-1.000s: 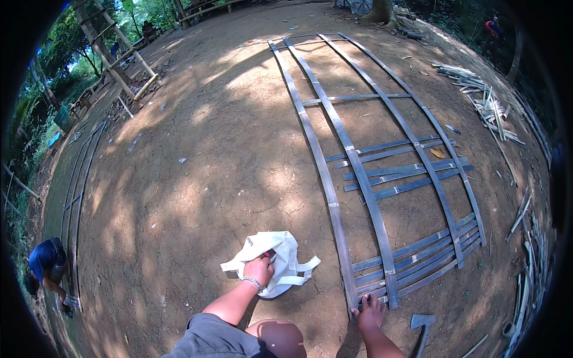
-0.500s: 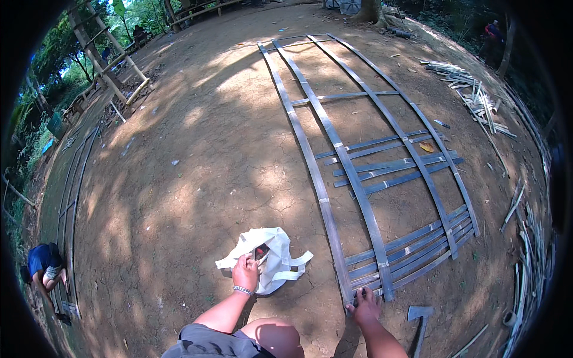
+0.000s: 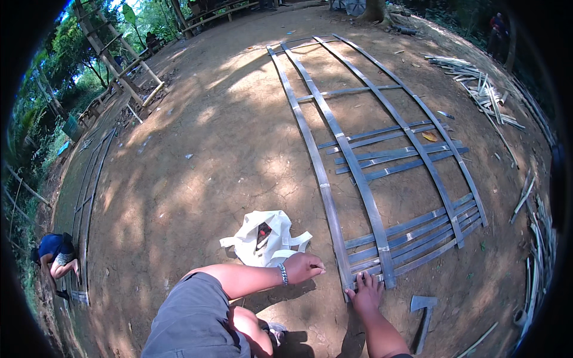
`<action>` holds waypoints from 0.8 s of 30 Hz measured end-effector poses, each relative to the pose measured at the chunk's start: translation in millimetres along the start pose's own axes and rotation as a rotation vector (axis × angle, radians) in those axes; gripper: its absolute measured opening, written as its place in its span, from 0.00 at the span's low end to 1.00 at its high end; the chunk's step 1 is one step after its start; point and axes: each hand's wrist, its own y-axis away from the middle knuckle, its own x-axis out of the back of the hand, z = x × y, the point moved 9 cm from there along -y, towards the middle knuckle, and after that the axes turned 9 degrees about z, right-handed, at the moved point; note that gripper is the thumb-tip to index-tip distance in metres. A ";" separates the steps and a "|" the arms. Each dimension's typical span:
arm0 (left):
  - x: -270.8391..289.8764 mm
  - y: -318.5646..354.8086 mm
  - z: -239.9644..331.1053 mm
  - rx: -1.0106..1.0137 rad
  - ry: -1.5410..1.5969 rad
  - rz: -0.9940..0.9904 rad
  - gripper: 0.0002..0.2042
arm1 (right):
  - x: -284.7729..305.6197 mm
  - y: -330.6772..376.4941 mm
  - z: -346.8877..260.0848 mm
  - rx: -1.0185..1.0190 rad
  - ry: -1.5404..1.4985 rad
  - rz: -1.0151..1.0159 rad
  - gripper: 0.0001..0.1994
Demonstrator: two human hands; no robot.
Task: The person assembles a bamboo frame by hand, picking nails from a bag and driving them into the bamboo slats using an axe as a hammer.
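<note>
I see the right hand (image 3: 366, 292) spread over the near-left corner of the slatted frame (image 3: 325, 190); a flat, even press there should keep the crossing strips (image 3: 410, 237) from skewing. The left hand (image 3: 300, 267), near it at ten o'clock, has its fingertips drawn together, on what I cannot tell, and works best kept low. The frame lies between twelve and five o'clock, its long axis running from five, nearest the person, toward eleven
</note>
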 end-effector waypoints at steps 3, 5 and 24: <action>-66.8 -13.5 8.3 -0.077 -0.138 -0.215 0.11 | -3.6 1.5 0.6 -0.035 0.012 -0.048 0.43; -100.0 -25.8 5.2 -0.083 -0.142 -0.205 0.11 | -6.9 1.9 2.9 -0.040 0.003 -0.058 0.43; -164.5 5.9 -50.0 0.040 -0.057 0.294 0.07 | -8.8 4.8 5.0 -0.081 -0.021 -0.014 0.42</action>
